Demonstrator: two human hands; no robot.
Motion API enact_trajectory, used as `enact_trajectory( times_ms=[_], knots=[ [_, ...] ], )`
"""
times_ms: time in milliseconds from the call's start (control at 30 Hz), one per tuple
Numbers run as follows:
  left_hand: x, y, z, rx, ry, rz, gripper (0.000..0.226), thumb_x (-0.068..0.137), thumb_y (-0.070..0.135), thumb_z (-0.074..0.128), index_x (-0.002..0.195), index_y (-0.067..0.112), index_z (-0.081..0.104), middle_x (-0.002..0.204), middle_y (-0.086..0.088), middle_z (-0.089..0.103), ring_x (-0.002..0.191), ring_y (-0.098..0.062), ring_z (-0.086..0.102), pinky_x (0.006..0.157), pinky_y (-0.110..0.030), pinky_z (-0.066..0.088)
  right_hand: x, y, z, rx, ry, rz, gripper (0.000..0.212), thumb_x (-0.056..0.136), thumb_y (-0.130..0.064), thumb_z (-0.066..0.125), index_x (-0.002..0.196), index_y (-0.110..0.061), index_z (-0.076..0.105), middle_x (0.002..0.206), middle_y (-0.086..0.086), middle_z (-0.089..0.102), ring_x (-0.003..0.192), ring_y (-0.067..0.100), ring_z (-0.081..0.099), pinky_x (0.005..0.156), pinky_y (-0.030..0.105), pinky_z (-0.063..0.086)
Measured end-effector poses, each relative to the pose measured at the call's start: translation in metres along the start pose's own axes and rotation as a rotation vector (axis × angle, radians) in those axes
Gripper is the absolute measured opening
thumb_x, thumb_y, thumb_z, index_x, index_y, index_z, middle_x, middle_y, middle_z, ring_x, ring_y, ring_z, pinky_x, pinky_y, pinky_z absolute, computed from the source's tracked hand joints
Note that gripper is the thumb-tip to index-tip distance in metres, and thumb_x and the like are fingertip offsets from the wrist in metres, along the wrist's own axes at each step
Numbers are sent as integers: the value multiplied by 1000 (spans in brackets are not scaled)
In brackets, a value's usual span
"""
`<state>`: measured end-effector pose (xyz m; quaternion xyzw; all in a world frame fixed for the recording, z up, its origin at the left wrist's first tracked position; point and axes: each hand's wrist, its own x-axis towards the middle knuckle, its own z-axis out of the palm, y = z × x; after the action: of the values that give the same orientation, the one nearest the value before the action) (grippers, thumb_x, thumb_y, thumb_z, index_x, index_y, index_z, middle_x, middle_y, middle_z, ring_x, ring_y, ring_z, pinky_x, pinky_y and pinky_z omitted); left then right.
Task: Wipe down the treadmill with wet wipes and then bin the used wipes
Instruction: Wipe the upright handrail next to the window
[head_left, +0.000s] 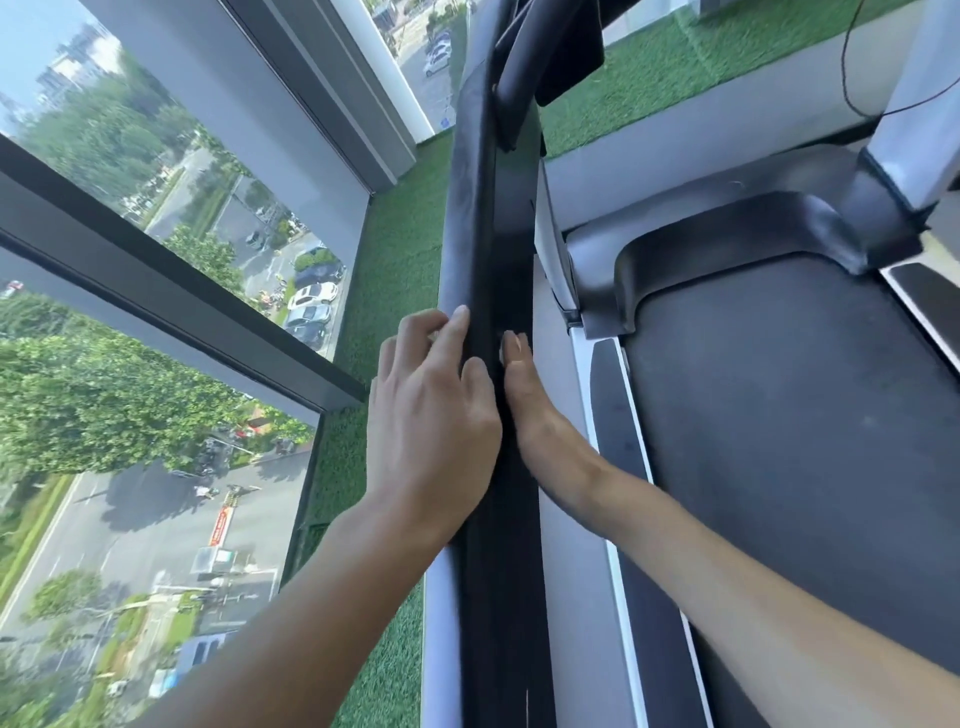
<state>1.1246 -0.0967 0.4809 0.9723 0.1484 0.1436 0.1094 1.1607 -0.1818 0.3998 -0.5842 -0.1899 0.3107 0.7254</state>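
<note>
The treadmill's handrail (488, 234) runs straight away between the hands: left hand (431, 415) rests loose-fingered on its left edge, right hand (524, 405) presses its right side (fingers hidden; no wipe visible).

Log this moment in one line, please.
area: treadmill handrail | left hand: rests on it | right hand: touches its right side | wipe: unseen
</note>
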Motion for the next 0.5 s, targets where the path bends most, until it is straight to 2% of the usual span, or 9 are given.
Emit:
enact_trajectory(
  times_ms=[67, 133, 233, 300, 367, 433, 467, 500],
  knots=[
    [-6, -4, 2, -25, 35, -14, 46, 101, 19, 44, 146, 18, 46, 131, 8, 45, 124, -12, 36, 102, -18, 25, -10, 8, 15, -24, 13, -66, 73, 89, -78, 16, 153, -45, 2, 158, -32, -7, 145, -11, -9, 122, 24, -1],
    [-4, -3, 5, -69, 40, -25, 45, 101, 18, 44, 146, 18, 47, 129, 9, 45, 123, -11, 37, 101, -19, 27, -21, 24, 21, -83, 21, -151, 70, 89, -79, 15, 151, -48, 2, 160, -29, -7, 149, -1, -12, 123, 31, 0],
    [-5, -3, 6, -69, 44, -20, 45, 102, 19, 43, 146, 20, 47, 129, 10, 46, 124, -10, 37, 103, -20, 28, -14, 13, 10, -85, -15, -110, 59, 90, -76, 9, 143, -55, -5, 157, -33, -17, 141, -16, -16, 124, 35, -4],
    [-6, -3, 5, -67, 54, -14, 45, 102, 19, 43, 147, 19, 46, 130, 10, 45, 125, -10, 37, 105, -23, 30, -9, -2, 5, -54, 10, -83, 65, 88, -76, 10, 146, -51, -6, 157, -33, -16, 139, -20, -15, 124, 32, -4],
    [-7, -3, 5, -73, 51, -13, 44, 103, 22, 40, 147, 19, 46, 130, 11, 45, 125, -9, 37, 105, -25, 32, -6, 7, 19, -118, 7, -107, 77, 86, -82, 13, 152, -44, 4, 161, -28, -5, 145, -11, -12, 123, 29, -2],
    [-7, -3, 5, -85, 49, -4, 46, 102, 26, 36, 147, 19, 46, 130, 11, 45, 125, -9, 36, 102, -24, 30, -5, 25, 27, -117, 61, -59, 87, 76, -94, 20, 146, -43, 23, 156, -23, 19, 151, 5, 3, 125, 31, 6],
    [-7, -3, 4, -92, 53, -5, 48, 101, 26, 36, 147, 19, 47, 130, 11, 45, 124, -10, 36, 102, -23, 29, -7, 28, 26, -120, 51, -58, 84, 78, -93, 19, 145, -44, 22, 156, -23, 18, 151, 5, 4, 124, 31, 6],
    [-7, -3, 5, -96, 53, -8, 47, 102, 25, 36, 147, 19, 47, 131, 11, 46, 125, -10, 37, 102, -22, 28, -10, 24, 22, -141, 17, -75, 75, 85, -85, 15, 149, -45, 13, 160, -23, 8, 150, -1, -2, 124, 29, 2]
  ],
)
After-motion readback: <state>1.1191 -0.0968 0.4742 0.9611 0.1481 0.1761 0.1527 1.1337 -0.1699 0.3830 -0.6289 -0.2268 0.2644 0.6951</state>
